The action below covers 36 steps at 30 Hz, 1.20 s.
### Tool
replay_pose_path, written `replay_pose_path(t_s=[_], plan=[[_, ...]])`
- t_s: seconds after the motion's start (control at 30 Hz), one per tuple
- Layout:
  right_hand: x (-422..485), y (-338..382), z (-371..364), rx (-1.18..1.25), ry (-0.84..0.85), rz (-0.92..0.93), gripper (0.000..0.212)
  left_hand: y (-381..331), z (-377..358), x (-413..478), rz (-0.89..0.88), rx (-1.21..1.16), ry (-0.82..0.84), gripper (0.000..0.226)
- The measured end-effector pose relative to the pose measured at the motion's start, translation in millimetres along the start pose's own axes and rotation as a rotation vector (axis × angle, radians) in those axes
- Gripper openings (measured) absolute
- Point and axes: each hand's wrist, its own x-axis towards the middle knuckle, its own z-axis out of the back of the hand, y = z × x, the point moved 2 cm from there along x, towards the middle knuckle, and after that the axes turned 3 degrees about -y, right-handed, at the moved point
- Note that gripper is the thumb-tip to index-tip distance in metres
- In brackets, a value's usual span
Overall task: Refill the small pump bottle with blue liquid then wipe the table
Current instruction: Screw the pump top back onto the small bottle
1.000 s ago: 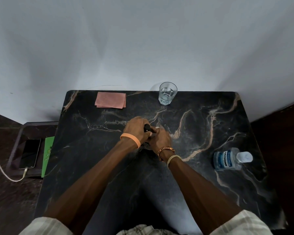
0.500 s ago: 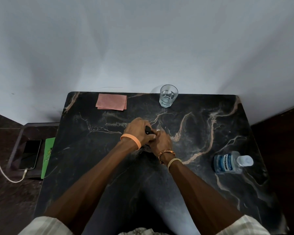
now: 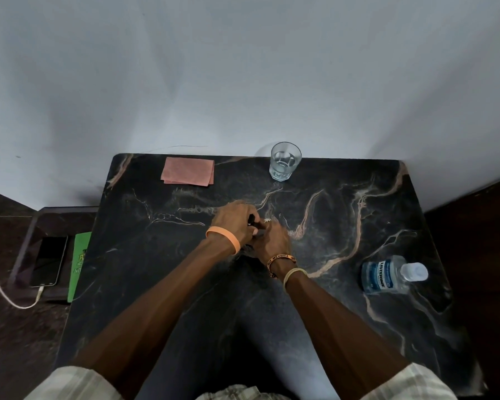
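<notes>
- Work surface: black marble table (image 3: 185, 284) with pale orange veins, its far edge against a white wall (image 3: 243, 67).
- Left hand (image 3: 234, 222), orange silicone wristband (image 3: 224, 238) at the wrist: fingers curled shut around a small black object (image 3: 251, 220) at the table's centre; only a dark tip shows between the hands, so whether it is the small pump bottle cannot be told.
- Right hand (image 3: 273, 241), beaded bracelet (image 3: 282, 259) and pale band at the wrist: touching the left hand; fingers bent inward toward the same black object; a ring shows on one finger; what the fingertips hold cannot be told.
- Clear plastic bottle of blue liquid (image 3: 387, 274), white cap, blue label: lying on its side near the right edge, well apart from the hands.
- Clear drinking glass (image 3: 285, 161): upright at the far edge.
- Folded pink cloth (image 3: 188, 171): flat at the far left; left of the glass.
- Lower shelf to the left of the table: black smartphone (image 3: 46, 261) with a white cable (image 3: 0, 290) plugged in; green booklet (image 3: 80, 264) just beside it.
</notes>
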Motion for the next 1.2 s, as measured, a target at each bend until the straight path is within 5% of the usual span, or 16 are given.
replay_pose_path(t_s=[0.17,0.33,0.53,0.83,0.97,1.2], plan=[[-0.3,3.2,0.5,-0.002,0.003,0.004,0.014,6.1,-6.6,-5.1,-0.009,0.003,-0.022,0.037],[-1.9,1.7,6.6,0.000,0.043,0.099,0.072,8.5,-3.8,-3.7,0.018,-0.021,-0.036,0.073],[-3.7,-22.6,18.3,0.050,0.172,-0.009,0.104,-3.0,12.8,-2.0,-0.008,-0.062,0.096,0.096],[35.8,-32.8,86.2,0.227,-0.100,-0.031,0.081,-35.3,37.0,29.9,0.002,-0.446,-0.409,0.056],[73.9,-31.7,108.1,0.260,-0.216,-0.120,0.079,-42.3,22.0,70.3,0.161,-0.411,-0.330,0.062],[136.7,-31.4,100.2,0.145,-0.101,-0.114,0.093,-48.5,-13.0,131.7,0.336,-0.308,-0.085,0.086]])
